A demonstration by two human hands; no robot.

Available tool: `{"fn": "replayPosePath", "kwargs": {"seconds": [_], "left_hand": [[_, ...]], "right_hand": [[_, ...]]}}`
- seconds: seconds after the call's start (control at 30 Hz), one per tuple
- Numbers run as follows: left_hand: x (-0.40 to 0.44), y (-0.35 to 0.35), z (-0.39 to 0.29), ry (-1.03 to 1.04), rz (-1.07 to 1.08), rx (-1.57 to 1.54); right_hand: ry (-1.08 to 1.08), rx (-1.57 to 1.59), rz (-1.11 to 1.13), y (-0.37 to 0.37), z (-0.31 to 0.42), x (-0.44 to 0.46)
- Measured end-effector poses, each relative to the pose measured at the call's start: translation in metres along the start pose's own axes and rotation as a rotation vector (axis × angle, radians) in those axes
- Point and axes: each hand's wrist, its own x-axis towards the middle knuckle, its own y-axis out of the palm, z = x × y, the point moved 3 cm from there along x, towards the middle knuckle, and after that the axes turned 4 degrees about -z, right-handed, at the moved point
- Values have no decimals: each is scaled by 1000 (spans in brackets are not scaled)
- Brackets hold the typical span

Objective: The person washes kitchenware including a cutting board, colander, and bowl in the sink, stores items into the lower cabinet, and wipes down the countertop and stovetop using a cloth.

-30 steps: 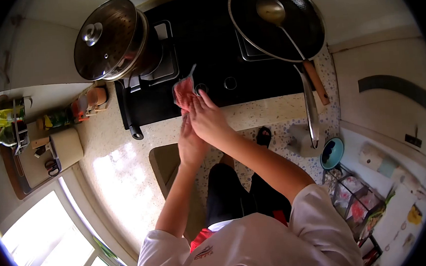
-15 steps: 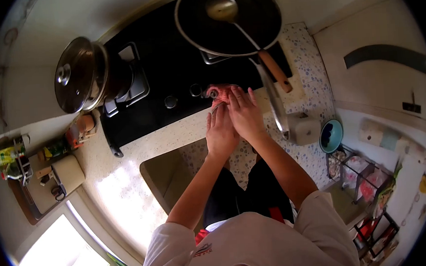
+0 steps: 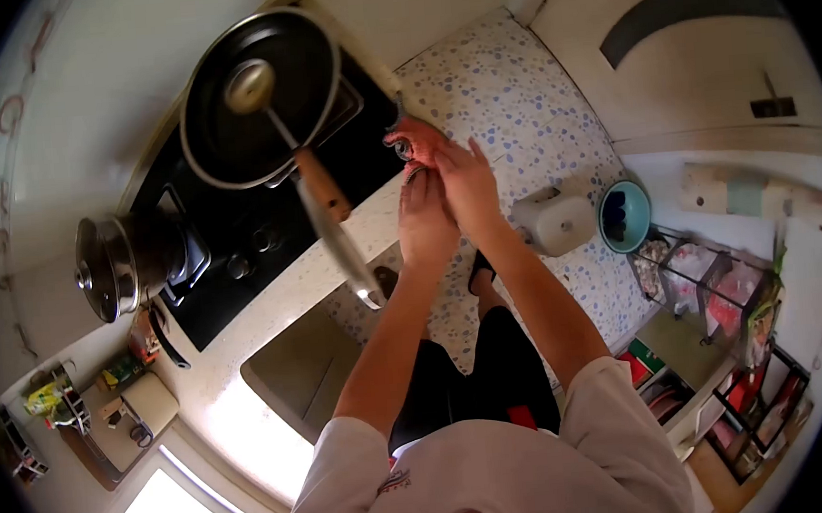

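A crumpled red cloth [image 3: 419, 142] with a grey edge lies between and just beyond my fingertips, near the right end of the black stove [image 3: 228, 233]. My left hand [image 3: 427, 225] has its fingers pressed on the near end of the cloth. My right hand [image 3: 470, 187] is beside it, touching it, with fingers laid on the cloth's right side. To the left of my hands, a black wok [image 3: 216, 127] holds a metal ladle [image 3: 251, 86]; its wooden handle [image 3: 323, 183] points toward me.
A lidded pot [image 3: 121, 267] sits at the stove's left. The sink [image 3: 295, 369] is nearer me. At right are a beige container [image 3: 554, 223], a teal bowl [image 3: 624, 215] and a rack with bags [image 3: 733, 296]. A cutting board [image 3: 150, 405] is far left.
The view has turned to the right, so the stove, wok and pot appear further left. My hands have moved with the cloth to the stove's right end, still touching it.
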Motion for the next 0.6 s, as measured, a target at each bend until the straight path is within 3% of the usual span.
{"fn": "replayPosePath", "kwargs": {"seconds": [0.1,0.23,0.27,0.37,0.4,0.5,0.53,0.6], "left_hand": [[-2,17,-23,9,24,9],[-6,36,-55,-68,-46,-5],[-2,38,-69,2,-55,10],[-19,71,-98,-132,162,-173],[-27,77,-112,-251,295,-234],[-57,107,-140,-647,413,-881],[-65,109,-155,-835,439,-972],[-75,111,-186,-914,561,-1050]], "right_hand": [[57,147,-39,-14,-22,-14],[196,285,162,-31,-64,-45],[221,285,189,-17,-82,-63],[537,505,-75,-74,-103,-97],[661,692,-132,-87,-114,-113],[883,625,-94,-125,-139,-169],[902,551,-83,-135,-144,-189],[918,580,-180,-159,-143,-226]]}}
